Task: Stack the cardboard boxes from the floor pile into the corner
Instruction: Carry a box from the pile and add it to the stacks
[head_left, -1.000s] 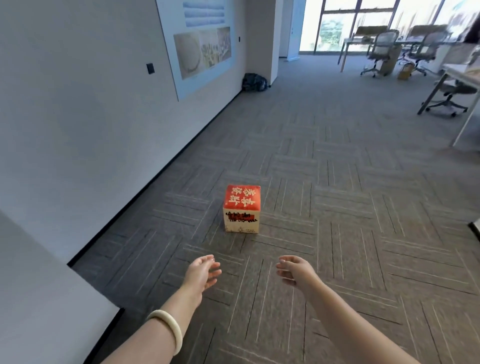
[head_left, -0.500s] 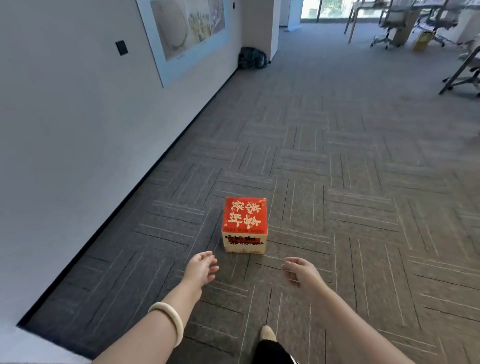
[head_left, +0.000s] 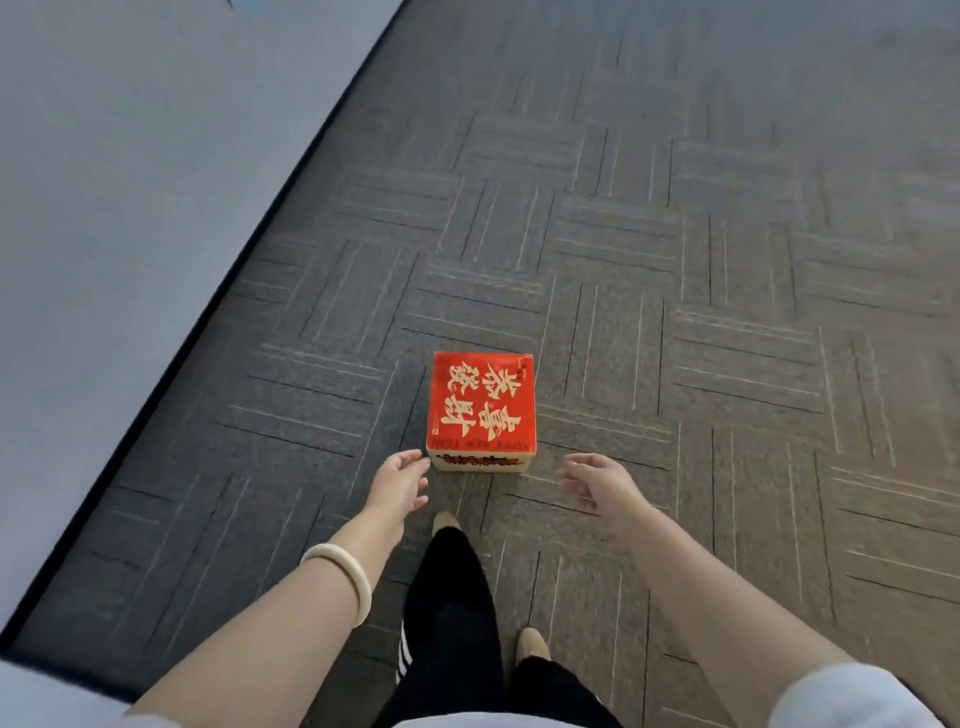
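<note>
Cardboard box (head_left: 480, 405) flat on the carpet (head_left: 701, 249), mid-frame, both my hands low beside it.
I see my left hand (head_left: 397, 480), fingers loosely spread and holding nothing, just beside the box's lower-left corner. My right hand (head_left: 597, 483), equally slack and empty, sits apart from its lower-right corner.

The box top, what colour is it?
Red with cream lettering on the box, clearest in the head view.

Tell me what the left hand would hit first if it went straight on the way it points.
Probably the near left corner of the red box; the left hand looks just short of it. Depth is unclear, so it could slip past.
</note>
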